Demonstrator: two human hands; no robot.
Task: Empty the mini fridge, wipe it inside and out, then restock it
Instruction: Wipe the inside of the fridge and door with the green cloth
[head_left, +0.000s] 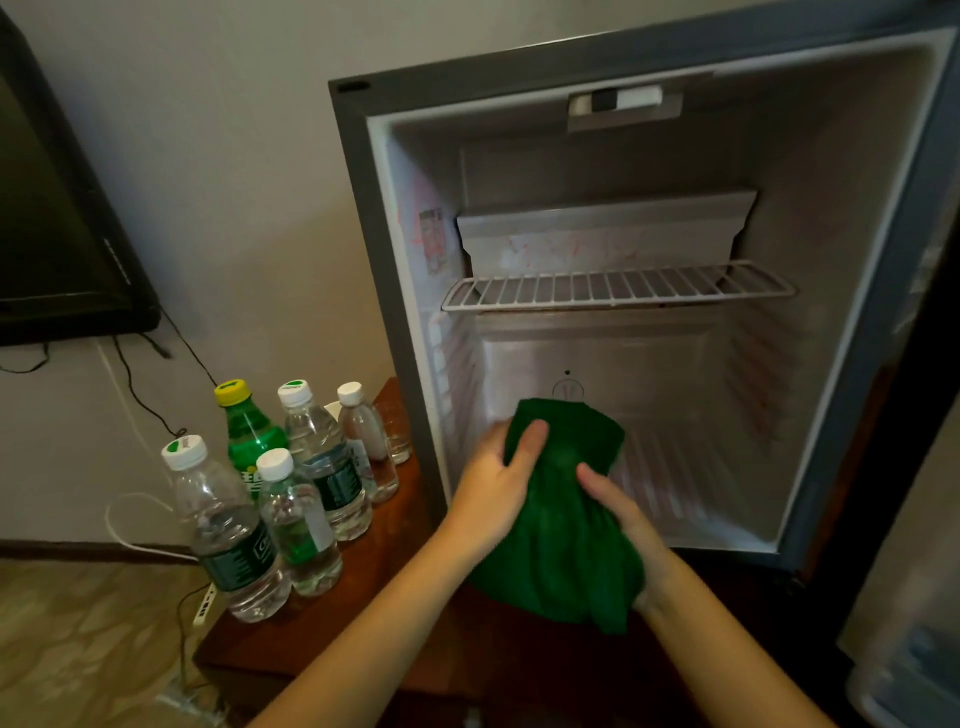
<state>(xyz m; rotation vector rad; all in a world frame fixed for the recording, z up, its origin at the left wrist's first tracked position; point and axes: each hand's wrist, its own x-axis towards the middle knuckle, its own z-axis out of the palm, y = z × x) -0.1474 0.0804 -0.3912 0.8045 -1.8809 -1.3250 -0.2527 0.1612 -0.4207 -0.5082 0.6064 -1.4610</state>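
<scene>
- Grey-framed mini fridge with a white plastic interior (358, 208): it stands open, with nothing on its white wire shelf (618, 288) or floor. The emptying step therefore appears finished.
- Dark green terry cloth (566, 519): it is held bunched at the fridge's open mouth, level with the lower compartment, and hangs down in front of the fridge's bottom edge. This probably gathers the cloth into a pad for wiping.
- Left hand (498, 483): at the cloth's upper left, in front of the fridge's lower compartment. The thumb is curled over the top of the cloth, gripping it; the fingers are hidden behind the fabric.
- Right hand (618, 509): at the cloth's right side, thumb pressed onto the fabric. The fingers are wrapped out of sight beneath it.
- Clear plastic water bottles with white caps (228, 530) and a green soda bottle with a yellow cap (249, 431): they stand upright in a cluster to the left of the fridge on the reddish-brown wooden counter (374, 582). There they are clear of the wiping and near for restocking.
</scene>
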